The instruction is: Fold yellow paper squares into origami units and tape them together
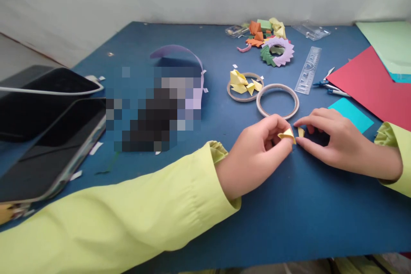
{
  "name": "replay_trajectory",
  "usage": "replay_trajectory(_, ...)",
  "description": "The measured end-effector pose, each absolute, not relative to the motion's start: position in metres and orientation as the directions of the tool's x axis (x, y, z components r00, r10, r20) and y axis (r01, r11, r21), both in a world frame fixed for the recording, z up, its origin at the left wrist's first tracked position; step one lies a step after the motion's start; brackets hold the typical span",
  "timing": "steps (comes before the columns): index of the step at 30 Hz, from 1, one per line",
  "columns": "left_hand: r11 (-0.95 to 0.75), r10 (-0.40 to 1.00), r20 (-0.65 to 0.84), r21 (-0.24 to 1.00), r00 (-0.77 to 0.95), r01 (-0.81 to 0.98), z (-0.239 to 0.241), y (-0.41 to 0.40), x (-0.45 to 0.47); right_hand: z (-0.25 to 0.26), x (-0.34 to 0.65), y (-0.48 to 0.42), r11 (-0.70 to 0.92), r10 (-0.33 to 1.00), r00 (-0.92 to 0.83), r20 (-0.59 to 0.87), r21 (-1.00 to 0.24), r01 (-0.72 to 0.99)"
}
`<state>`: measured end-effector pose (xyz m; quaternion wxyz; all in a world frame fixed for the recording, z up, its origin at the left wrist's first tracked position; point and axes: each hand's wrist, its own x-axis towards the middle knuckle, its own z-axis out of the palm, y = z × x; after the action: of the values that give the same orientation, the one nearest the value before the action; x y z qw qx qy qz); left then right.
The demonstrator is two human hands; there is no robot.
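My left hand (257, 154) rests on the blue table (192, 64) and pinches a small folded yellow paper piece (287, 135) between thumb and fingers. My right hand (330, 141) meets it from the right, fingertips pinched on the other end of the yellow paper (301, 131). Both arms wear light green sleeves. Just behind the hands lies a thin tape ring (278, 101), and beside it a second ring (245, 87) holding several folded yellow paper pieces (239, 81).
A paper wreath of purple and green folded units (278, 51) and loose coloured pieces (263, 30) lie at the back. A clear ruler (308, 69), red paper (369, 85), cyan paper (351, 113), pens (330, 87) are at right. Dark tablets (48, 137) sit left. A purple strip (180, 51) curves mid-table.
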<state>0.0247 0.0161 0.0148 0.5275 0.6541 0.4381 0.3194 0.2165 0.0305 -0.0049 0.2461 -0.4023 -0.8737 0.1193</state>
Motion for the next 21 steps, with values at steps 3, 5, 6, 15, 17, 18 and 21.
replay_trajectory(3, -0.218, 0.882, 0.042, 0.919, 0.47, 0.328, 0.015, 0.0149, 0.0246, -0.0039, 0.2159, 0.0297, 0.619, 0.785, -0.541, 0.303, -0.436, 0.653)
replay_trajectory(5, -0.264, 0.874, 0.07, 0.899, 0.48, 0.349, 0.0151, 0.0149, 0.0248, -0.003, 0.2151, 0.0284, 0.585, 0.808, -0.511, 0.294, -0.502, 0.637)
replay_trajectory(6, -0.272, 0.875, 0.078, 0.896, 0.477, 0.352, 0.0149, 0.0151, 0.025, -0.0025, 0.2148, 0.0277, 0.571, 0.817, -0.496, 0.294, -0.538, 0.621)
replay_trajectory(15, -0.317, 0.88, 0.124, 0.872, 0.458, 0.372, 0.0094, 0.0156, 0.0243, 0.0021, 0.215, 0.0252, 0.543, 0.83, -0.415, 0.374, -0.713, 0.444)
replay_trajectory(17, -0.342, 0.872, 0.149, 0.867, 0.466, 0.362, 0.0087, 0.0157, 0.0243, 0.0024, 0.2153, 0.0252, 0.554, 0.813, -0.447, 0.372, -0.728, 0.403)
replay_trajectory(18, -0.355, 0.867, 0.162, 0.864, 0.471, 0.357, 0.0086, 0.0156, 0.0243, 0.0022, 0.2154, 0.0254, 0.562, 0.804, -0.461, 0.375, -0.735, 0.38)
replay_trajectory(21, -0.391, 0.855, 0.183, 0.843, 0.485, 0.369, 0.009, 0.015, 0.0243, 0.0007, 0.2157, 0.0263, 0.577, 0.783, -0.491, 0.382, -0.741, 0.344)
